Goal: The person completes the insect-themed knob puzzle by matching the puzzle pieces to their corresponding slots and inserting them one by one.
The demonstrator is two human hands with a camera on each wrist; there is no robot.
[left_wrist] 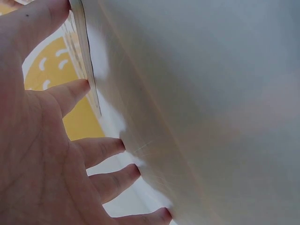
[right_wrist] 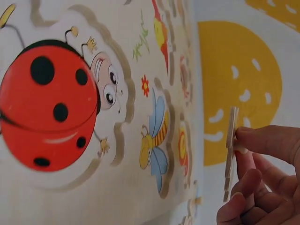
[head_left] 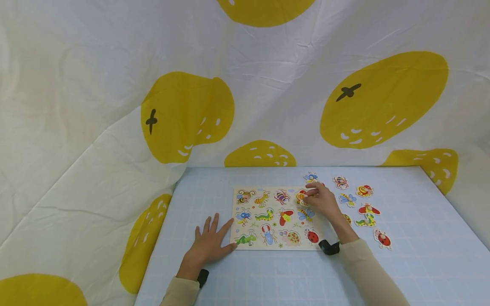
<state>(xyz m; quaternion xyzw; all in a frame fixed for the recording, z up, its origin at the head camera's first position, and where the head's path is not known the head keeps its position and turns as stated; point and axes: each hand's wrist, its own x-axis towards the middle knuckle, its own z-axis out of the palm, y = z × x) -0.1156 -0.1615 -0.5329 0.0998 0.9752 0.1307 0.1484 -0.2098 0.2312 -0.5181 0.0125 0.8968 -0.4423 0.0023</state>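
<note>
A wooden insect puzzle board (head_left: 258, 228) lies on the table, its recesses printed with bugs. My left hand (head_left: 209, 245) rests flat with spread fingers at its left edge; in the left wrist view the thumb and index fingertip touch the board's side (left_wrist: 86, 51). My right hand (head_left: 323, 202) is over the board's top right corner. Between thumb and fingers it pinches a thin wooden puzzle piece (right_wrist: 230, 154), seen edge-on in the right wrist view, so its picture is hidden there. The ladybug recess (right_wrist: 56, 108) shows large in that view.
Right of the board lie several loose pieces, among them a ladybug (head_left: 383, 239), a green caterpillar (head_left: 365, 220), a red-winged bug (head_left: 369, 209), a snail (head_left: 364, 191) and a spider (head_left: 340, 182). A blue-winged fly piece (head_left: 311, 177) lies behind the board. A patterned cloth (head_left: 268, 106) hangs behind.
</note>
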